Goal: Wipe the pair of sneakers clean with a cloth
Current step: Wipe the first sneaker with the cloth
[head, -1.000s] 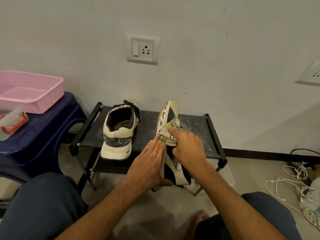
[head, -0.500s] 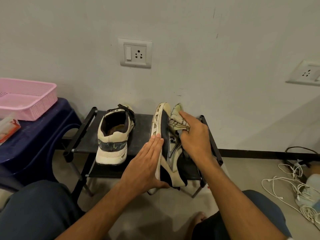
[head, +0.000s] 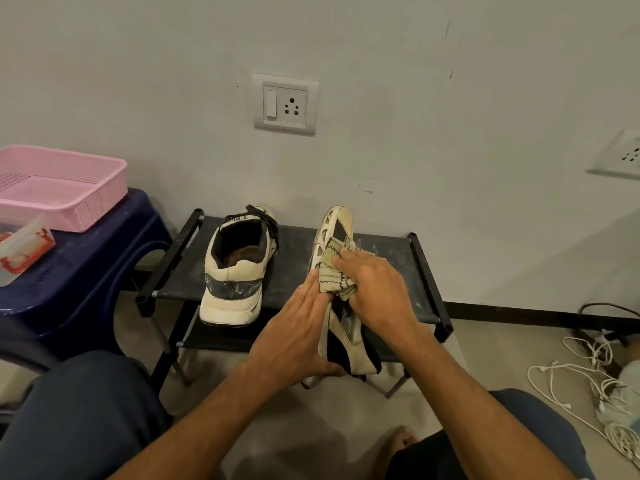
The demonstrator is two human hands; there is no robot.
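Note:
Two cream and black sneakers are on a low black rack [head: 298, 261]. The left sneaker [head: 235, 271] stands upright with its heel toward me. The right sneaker [head: 341, 303] is tipped on its side, sole facing left. My left hand [head: 298, 337] lies flat against its sole with straight fingers, the thumb under the heel end. My right hand [head: 374, 289] grips a cream cloth with dark stitching [head: 334, 271] and presses it onto the shoe's upper near the middle.
A pink basket [head: 59, 188] and a red and white packet [head: 20, 251] sit on a dark blue stool [head: 90, 271] at left. White cables [head: 588, 379] lie on the floor at right. Wall sockets [head: 284, 103] are above the rack.
My right hand has slid the cloth back from the toe end toward the middle of the tipped sneaker. My left hand stays flat on the sole.

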